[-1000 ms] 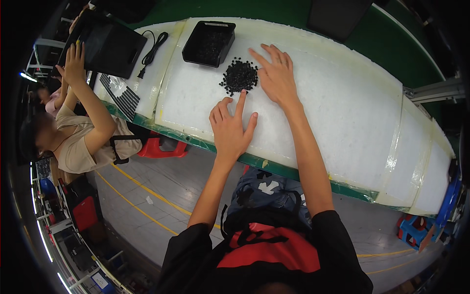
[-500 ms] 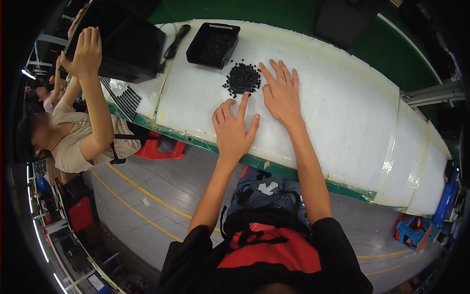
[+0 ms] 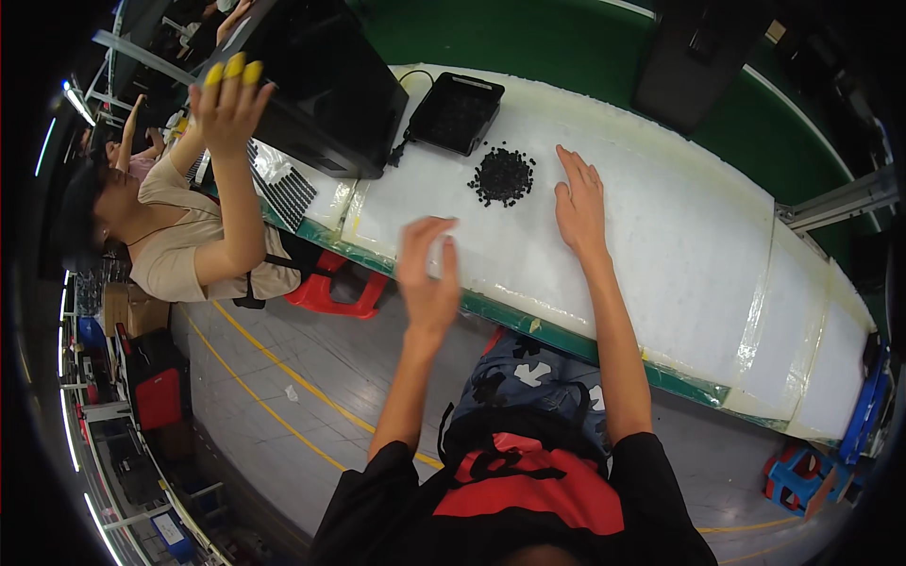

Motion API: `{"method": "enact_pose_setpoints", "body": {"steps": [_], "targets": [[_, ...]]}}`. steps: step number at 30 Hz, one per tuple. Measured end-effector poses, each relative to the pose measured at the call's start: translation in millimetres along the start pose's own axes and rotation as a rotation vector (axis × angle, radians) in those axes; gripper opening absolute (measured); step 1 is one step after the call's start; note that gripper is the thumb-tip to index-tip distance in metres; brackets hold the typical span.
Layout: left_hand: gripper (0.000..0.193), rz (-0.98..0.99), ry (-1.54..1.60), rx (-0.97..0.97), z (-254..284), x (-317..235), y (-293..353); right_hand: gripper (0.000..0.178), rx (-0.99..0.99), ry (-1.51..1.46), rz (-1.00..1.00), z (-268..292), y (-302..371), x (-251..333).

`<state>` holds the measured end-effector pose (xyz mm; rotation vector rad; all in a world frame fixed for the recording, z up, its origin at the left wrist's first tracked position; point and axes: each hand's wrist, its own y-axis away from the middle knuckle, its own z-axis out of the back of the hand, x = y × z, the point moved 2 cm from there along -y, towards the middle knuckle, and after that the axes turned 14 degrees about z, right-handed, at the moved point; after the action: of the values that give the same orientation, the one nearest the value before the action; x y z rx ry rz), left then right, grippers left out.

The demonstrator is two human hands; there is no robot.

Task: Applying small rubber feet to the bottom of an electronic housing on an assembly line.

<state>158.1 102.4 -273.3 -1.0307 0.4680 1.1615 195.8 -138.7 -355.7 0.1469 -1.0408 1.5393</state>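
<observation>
A pile of small black pieces lies loose on the white tabletop, with stray bits scattered round it. My left hand is raised near the table's front edge, slightly blurred, fingers bent and thumb apart, holding nothing. To the right of the pile, my right hand has its fingers stretched out and touches none of the pieces; whether it rests on the surface I cannot tell. Behind the pile stands a shallow black bin, its dark contents hard to make out.
A large black box-shaped unit stands left of the bin, with a black cable beside it. Rows of black pieces on a sheet lie nearer a co-worker, whose raised hand has yellow fingertip covers. A red stool stands below the table.
My left hand has drawn back from the pile towards the front edge. My right hand has moved away from it to the right. The head view has shifted, and the co-worker's hand has turned.
</observation>
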Motion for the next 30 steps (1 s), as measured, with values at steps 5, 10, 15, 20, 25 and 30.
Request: {"method": "enact_pose_setpoints", "body": {"steps": [5, 10, 15, 20, 25, 30], "targets": [[0.035, 0.262, 0.756, -0.008, 97.0, -37.5, -75.6, 0.057, -0.002, -0.020, 0.031, 6.1, 5.6, -4.7], [0.052, 0.260, 1.164, 0.217, 101.6, -61.3, -146.3, 0.055, -0.037, -0.003, -0.042, 15.2, 12.1, -2.9], [0.068, 0.287, 1.597, 0.252, 75.3, -34.9, -212.8, 0.056, -0.043, -0.078, -0.108, 7.5, 11.3, -1.9], [0.079, 0.258, 1.957, 0.124, 59.1, -43.0, -258.7, 0.056, -0.063, -0.168, -0.127, 11.2, 8.8, -6.4], [0.076, 0.281, 1.803, -0.247, 32.7, -55.8, -305.0, 0.054, -0.101, -0.141, -0.132, 15.5, 8.5, -1.9], [0.061, 0.386, 1.605, -0.478, 32.5, -60.4, -334.0, 0.048, -0.152, -0.157, -0.072, 14.2, 10.6, -7.3]]}}
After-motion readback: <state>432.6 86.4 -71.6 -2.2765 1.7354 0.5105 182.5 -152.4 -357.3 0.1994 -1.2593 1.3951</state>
